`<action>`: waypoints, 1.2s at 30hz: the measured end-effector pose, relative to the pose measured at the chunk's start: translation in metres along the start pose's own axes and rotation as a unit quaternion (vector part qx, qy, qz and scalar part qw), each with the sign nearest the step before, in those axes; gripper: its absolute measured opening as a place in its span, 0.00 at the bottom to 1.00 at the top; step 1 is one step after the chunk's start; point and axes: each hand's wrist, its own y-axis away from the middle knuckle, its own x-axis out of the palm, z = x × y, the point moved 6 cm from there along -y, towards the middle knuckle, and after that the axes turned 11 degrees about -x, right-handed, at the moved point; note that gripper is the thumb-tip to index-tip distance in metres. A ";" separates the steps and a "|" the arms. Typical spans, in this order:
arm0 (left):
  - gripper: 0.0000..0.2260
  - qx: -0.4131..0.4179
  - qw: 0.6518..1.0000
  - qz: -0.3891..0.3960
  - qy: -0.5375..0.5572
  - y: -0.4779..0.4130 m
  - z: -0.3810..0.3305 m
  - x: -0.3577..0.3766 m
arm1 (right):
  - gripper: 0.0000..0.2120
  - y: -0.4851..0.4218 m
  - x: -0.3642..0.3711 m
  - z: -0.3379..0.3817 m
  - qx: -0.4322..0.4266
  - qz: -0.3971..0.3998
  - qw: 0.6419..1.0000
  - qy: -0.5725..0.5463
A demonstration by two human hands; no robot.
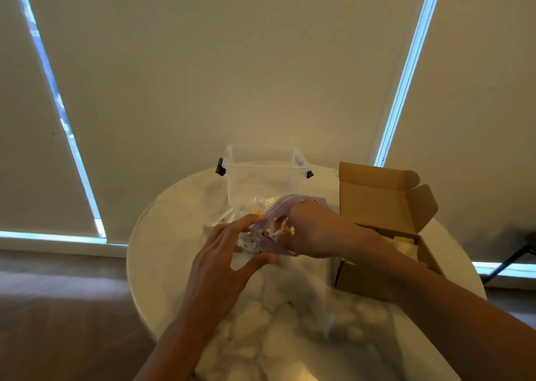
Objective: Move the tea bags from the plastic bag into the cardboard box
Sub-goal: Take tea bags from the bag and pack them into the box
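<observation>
Tea bags (282, 230), small white-and-yellow paper sachets, are lying in a loose heap inside a clear zip-top plastic bag with a purple rim (285, 198), which is sitting at the middle of a round white marble table (275, 322). Nearest me, a person's two bare forearms are reaching in over the table. The left hand (223, 261) is bracing the mouth of the bag, fingers lying almost straight along its upper edge and thumb spread under the lower edge, holding it agape rather than pinching it. The right hand (316, 230) is reaching into the opening, fingers curling around a few tea bags; the tips are partly veiled by the film. These sachets are looking feather-light, soft and easily crushed, so a gentle gathering grip around a small bunch is seeming wiser than a squeeze. Just right of the bag, an open brown cardboard box (377, 276) is standing with its lid flap up, several sachets already showing inside. Behind the bag, a clear plastic tub with black clips (261, 177) is standing, and beyond it cream roller blinds (203, 76) are covering the windows.
</observation>
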 end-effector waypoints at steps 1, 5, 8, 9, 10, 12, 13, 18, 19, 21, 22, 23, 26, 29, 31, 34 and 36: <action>0.31 -0.008 1.000 -0.004 0.007 0.001 0.005 0.001 | 0.08 0.001 0.000 -0.002 -0.002 0.003 1.000 -0.009; 0.31 -0.015 1.000 0.001 0.012 -0.001 0.004 0.000 | 0.09 0.009 -0.009 -0.002 -0.028 -0.017 0.999 -0.037; 0.31 -0.013 1.000 -0.011 0.010 -0.001 0.002 -0.002 | 0.10 0.019 -0.019 -0.004 -0.020 -0.055 0.994 -0.093; 0.31 -0.012 1.000 -0.013 0.013 -0.001 0.001 -0.002 | 0.11 0.023 -0.023 -0.005 -0.017 -0.064 0.993 -0.103; 0.30 -0.014 1.000 -0.013 0.014 -0.001 0.000 -0.002 | 0.12 0.028 -0.028 -0.005 -0.018 -0.074 0.992 -0.105; 0.30 -0.017 1.000 -0.013 0.018 0.000 -0.001 -0.003 | 0.13 0.038 -0.038 -0.003 -0.015 -0.085 0.991 -0.104; 0.30 -0.018 1.000 -0.013 0.017 0.000 -0.002 -0.003 | 0.14 0.043 -0.044 -0.003 -0.010 -0.088 0.990 -0.112; 0.29 -0.020 0.999 -0.016 0.025 -0.001 -0.005 -0.005 | 0.21 0.071 -0.082 -0.012 0.032 -0.108 0.987 -0.114; 0.29 -0.018 0.999 -0.016 0.029 -0.001 -0.006 -0.004 | 0.21 0.078 -0.091 -0.016 0.042 -0.114 0.987 -0.103; 0.30 -0.013 0.999 -0.016 0.027 -0.001 -0.006 -0.004 | 0.20 0.091 -0.103 -0.026 0.063 -0.110 0.985 -0.118; 0.30 -0.012 0.999 -0.015 0.027 -0.001 -0.005 -0.003 | 0.19 0.097 -0.105 -0.032 0.076 -0.100 0.983 -0.131; 0.30 -0.012 0.999 -0.013 0.029 -0.001 -0.004 -0.003 | 0.18 0.102 -0.105 -0.039 0.091 -0.088 0.983 -0.135; 0.30 -0.016 0.999 -0.010 0.026 -0.001 -0.004 -0.002 | 0.16 0.114 -0.101 -0.061 0.116 -0.067 0.983 -0.129; 0.30 -0.013 1.000 -0.010 0.020 0.000 -0.006 -0.001 | 0.11 0.127 -0.089 -0.080 0.130 -0.030 0.985 -0.108; 0.30 -0.009 1.000 -0.010 0.019 -0.001 -0.007 0.000 | 0.05 0.135 -0.081 -0.091 0.133 -0.004 0.988 -0.080; 0.30 -0.009 1.000 -0.009 0.022 -0.001 -0.009 -0.001 | 0.08 0.143 -0.069 -0.100 0.126 0.038 0.990 -0.047; 0.31 -0.007 1.000 -0.008 0.020 -0.001 -0.009 0.000 | 0.10 0.146 -0.062 -0.104 0.126 0.065 0.989 -0.039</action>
